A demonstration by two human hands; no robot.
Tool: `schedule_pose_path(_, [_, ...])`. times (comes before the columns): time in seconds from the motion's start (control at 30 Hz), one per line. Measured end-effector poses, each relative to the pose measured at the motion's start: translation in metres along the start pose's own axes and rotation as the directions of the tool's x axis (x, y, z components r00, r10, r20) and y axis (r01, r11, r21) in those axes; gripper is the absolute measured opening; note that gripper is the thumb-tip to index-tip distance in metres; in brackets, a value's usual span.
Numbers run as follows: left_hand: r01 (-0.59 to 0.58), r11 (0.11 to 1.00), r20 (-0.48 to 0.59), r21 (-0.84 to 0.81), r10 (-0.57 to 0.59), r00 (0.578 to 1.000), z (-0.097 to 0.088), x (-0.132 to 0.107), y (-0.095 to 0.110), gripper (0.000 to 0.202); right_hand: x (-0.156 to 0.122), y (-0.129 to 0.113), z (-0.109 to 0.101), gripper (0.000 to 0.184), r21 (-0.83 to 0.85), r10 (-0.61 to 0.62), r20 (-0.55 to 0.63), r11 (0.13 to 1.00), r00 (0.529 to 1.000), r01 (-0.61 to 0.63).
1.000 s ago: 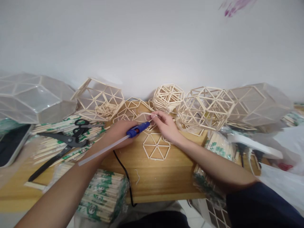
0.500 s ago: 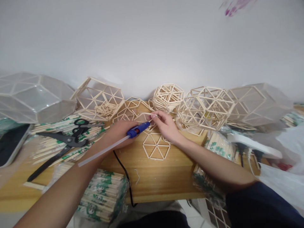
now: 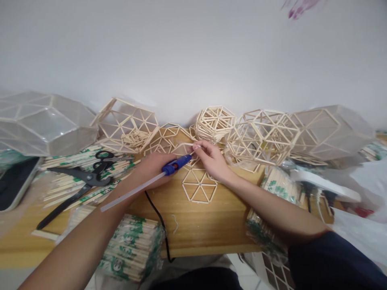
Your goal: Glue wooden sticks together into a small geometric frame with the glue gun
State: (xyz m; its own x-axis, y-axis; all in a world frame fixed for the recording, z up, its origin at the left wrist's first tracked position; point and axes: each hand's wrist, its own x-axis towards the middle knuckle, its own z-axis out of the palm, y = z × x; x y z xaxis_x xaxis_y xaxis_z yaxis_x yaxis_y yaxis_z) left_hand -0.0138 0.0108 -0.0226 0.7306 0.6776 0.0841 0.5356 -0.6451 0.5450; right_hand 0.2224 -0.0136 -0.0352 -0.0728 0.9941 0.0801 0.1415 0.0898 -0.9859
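My left hand [image 3: 155, 169] is closed round a blue hot glue gun [image 3: 177, 164], a long glue stick [image 3: 133, 192] jutting from its back end. The gun's tip points at the fingertips of my right hand [image 3: 211, 158]. Those fingers pinch a thin wooden stick frame [image 3: 186, 144], partly hidden behind the hands. Just below, a flat hexagon of wooden sticks [image 3: 200, 185] with spokes lies on the table. The gun's black cord [image 3: 159, 217] runs down over the table's front edge.
Stick lattices [image 3: 263, 135] and a pile of stick hexagons [image 3: 215, 123] stand along the wall. Left are pliers [image 3: 87, 179], scissors [image 3: 104, 158], a phone [image 3: 18, 183] and wrapped chopsticks [image 3: 130, 247]. A power strip [image 3: 326, 186] sits at right.
Both hands hold almost the same pose, with the glue gun's tip still at my right fingertips. The whole view has shifted only very slightly.
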Motion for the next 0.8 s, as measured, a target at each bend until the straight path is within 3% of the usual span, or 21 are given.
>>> schedule_pose_path(0.2, [-0.011, 1.0, -0.007, 0.023, 0.011, 1.0, 0.0019, 0.0004, -0.0028, 0.004, -0.0001, -0.0002, -0.0002, 0.035, -0.016, 0.002, -0.001, 1.0, 1.0, -0.002])
schedule_pose_path(0.53, [-0.005, 1.0, 0.003, 0.019, 0.005, 1.0, 0.0011, 0.0004, -0.0011, 0.011, 0.0002, 0.0004, 0.0001, 0.031, -0.011, -0.006, -0.003, 1.0, 1.0, 0.006])
schedule_pose_path(0.8, [-0.009, 1.0, 0.012, 0.025, 0.009, 1.0, 0.0001, 0.0, -0.0003, 0.005, -0.0004, -0.0006, 0.0001, 0.031, -0.001, 0.0, -0.002, 1.0, 1.0, 0.0])
